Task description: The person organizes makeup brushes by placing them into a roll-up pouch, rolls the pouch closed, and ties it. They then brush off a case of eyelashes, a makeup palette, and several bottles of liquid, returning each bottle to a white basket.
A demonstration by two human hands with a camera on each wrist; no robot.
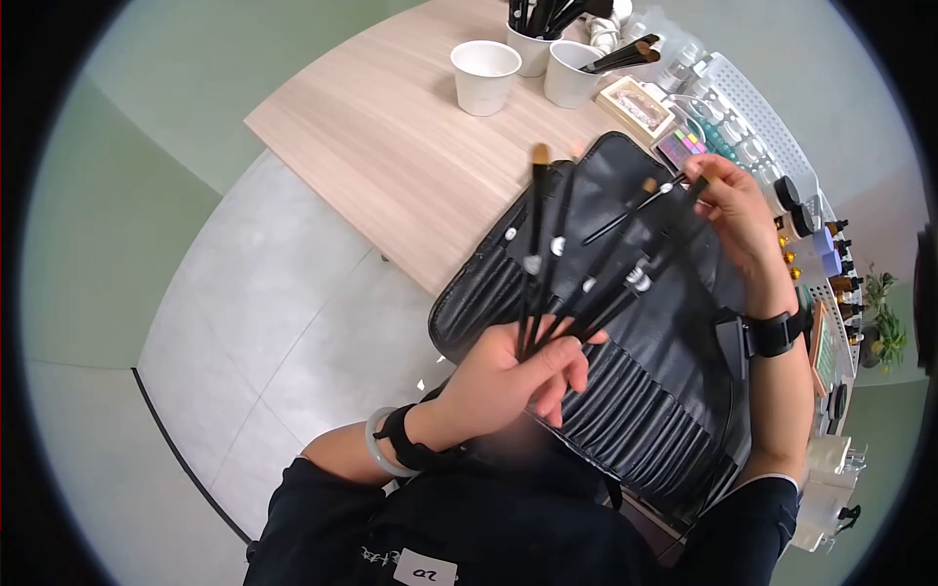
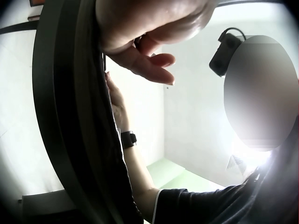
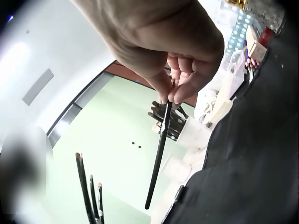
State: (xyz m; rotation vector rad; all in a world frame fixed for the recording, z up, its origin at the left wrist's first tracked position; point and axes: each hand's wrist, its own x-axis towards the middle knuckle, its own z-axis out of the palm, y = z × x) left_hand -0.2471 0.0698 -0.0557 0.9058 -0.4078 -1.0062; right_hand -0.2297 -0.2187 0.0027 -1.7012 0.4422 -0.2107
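Observation:
My left hand (image 1: 513,376) grips a fanned bunch of black makeup brushes (image 1: 557,244) by their lower handles, heads upward, in the head view. White bands show partway along the handles. Up and to the right, my right hand (image 1: 738,210) pinches a single slim brush (image 3: 159,154) between thumb and fingertips; its black handle slants down in the right wrist view. Beneath both hands lies a black brush roll (image 1: 596,405), unfolded, with a row of narrow slots along its near side. The left wrist view shows the left hand (image 2: 154,28) from below, its brushes hidden.
White cups (image 1: 486,78) stand at the table's back, two of them with brushes inside. A small box (image 1: 637,105) and a colourful palette (image 1: 681,146) sit beyond the roll. Bottles and a white rack (image 1: 767,107) line the right side. The wooden table (image 1: 391,127) ends at the left.

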